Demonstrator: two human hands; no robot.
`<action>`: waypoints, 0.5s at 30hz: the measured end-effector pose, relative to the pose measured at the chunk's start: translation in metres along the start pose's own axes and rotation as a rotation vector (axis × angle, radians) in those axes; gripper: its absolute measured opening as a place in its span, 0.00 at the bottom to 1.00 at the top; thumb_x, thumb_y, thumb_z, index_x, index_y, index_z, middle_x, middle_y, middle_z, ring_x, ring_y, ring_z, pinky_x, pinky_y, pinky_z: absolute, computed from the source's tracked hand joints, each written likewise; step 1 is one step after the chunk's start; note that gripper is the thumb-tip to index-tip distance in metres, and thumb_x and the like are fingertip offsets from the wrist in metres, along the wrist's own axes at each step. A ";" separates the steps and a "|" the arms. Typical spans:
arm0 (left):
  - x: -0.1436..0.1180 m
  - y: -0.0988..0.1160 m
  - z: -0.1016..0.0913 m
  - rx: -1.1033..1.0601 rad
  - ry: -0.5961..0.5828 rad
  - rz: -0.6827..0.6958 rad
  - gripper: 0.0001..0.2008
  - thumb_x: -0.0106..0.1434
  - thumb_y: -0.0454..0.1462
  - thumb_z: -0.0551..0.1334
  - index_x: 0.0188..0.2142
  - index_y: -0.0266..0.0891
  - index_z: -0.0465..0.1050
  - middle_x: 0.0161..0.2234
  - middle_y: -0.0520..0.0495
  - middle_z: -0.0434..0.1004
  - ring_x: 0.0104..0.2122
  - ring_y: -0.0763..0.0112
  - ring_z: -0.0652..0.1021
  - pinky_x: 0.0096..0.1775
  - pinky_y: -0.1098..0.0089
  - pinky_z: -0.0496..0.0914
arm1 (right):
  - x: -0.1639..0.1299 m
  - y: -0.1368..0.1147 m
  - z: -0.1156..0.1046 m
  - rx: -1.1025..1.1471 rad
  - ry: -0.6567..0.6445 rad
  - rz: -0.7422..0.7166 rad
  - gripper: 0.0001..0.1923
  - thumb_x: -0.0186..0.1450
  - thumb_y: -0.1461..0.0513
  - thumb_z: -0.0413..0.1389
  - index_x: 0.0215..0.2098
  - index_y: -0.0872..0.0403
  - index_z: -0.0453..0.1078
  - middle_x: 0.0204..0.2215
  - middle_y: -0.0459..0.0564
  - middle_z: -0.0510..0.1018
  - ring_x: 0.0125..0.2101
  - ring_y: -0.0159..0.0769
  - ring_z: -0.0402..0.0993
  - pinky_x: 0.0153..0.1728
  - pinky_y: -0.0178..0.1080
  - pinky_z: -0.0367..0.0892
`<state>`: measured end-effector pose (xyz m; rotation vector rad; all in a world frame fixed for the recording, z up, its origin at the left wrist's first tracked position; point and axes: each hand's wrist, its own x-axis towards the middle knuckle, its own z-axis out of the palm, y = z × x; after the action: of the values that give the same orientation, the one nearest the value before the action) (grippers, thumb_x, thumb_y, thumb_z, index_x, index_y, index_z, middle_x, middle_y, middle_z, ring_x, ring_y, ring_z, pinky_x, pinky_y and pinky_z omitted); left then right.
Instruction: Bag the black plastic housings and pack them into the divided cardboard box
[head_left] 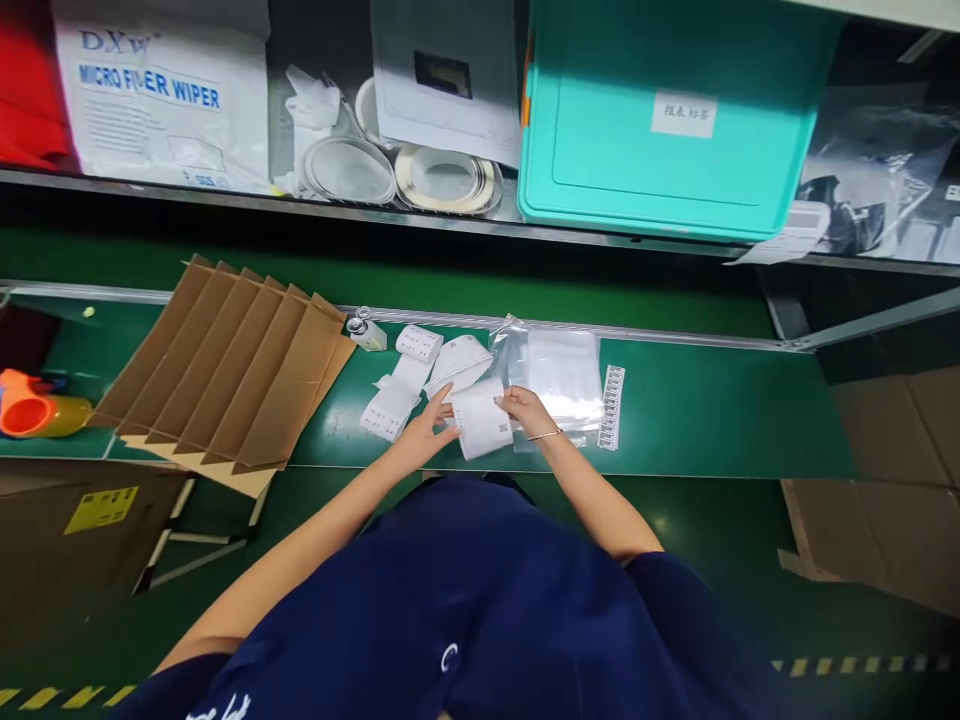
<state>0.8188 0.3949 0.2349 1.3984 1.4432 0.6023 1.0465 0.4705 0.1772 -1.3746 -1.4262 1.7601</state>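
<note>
Hands meet over a white label roll [480, 420] at the desk's [712, 420] near edge: the left hand [429, 425] closes its grip on the roll's left side, and the right hand [525, 408] pinches its right end. Just behind lies a stack of clear bags [559, 375] with a label strip [612, 405] beside it, unrolled label tape [409, 385] to the left, and fanned cardboard sheets [232, 375] further left. No label looks applied to the bags yet, so most work seems left.

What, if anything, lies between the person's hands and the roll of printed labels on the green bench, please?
Nothing visible does: the left hand and the right hand both already touch the label roll, one at each end.
</note>
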 end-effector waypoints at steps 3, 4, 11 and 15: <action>0.016 0.023 0.003 -0.165 0.173 0.063 0.33 0.61 0.48 0.62 0.63 0.39 0.63 0.56 0.38 0.73 0.54 0.54 0.76 0.53 0.58 0.71 | 0.010 -0.039 0.015 0.061 0.023 -0.105 0.25 0.60 0.41 0.54 0.40 0.52 0.67 0.33 0.49 0.76 0.33 0.38 0.74 0.35 0.40 0.71; 0.020 0.028 0.002 -0.199 0.236 0.064 0.30 0.61 0.48 0.61 0.60 0.38 0.65 0.54 0.38 0.75 0.50 0.55 0.77 0.51 0.59 0.72 | 0.010 -0.050 0.017 0.065 0.067 -0.171 0.26 0.61 0.41 0.53 0.45 0.52 0.67 0.38 0.52 0.77 0.39 0.41 0.75 0.39 0.42 0.72; 0.022 0.042 -0.018 -0.267 0.309 0.108 0.28 0.57 0.44 0.66 0.56 0.40 0.66 0.42 0.45 0.76 0.37 0.63 0.77 0.38 0.65 0.73 | -0.002 -0.100 0.005 -0.165 -0.060 -0.534 0.23 0.58 0.48 0.63 0.46 0.50 0.70 0.46 0.53 0.77 0.50 0.48 0.72 0.54 0.49 0.65; 0.023 0.048 -0.028 -0.401 0.282 0.116 0.29 0.53 0.48 0.69 0.51 0.39 0.68 0.37 0.47 0.77 0.34 0.63 0.77 0.36 0.65 0.73 | -0.004 -0.105 0.011 -0.038 -0.031 -0.432 0.19 0.56 0.46 0.63 0.30 0.51 0.68 0.29 0.45 0.72 0.32 0.37 0.69 0.39 0.41 0.67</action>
<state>0.8194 0.4339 0.2808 1.1125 1.3659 1.1334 1.0164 0.4977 0.2747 -0.9658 -1.6345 1.4828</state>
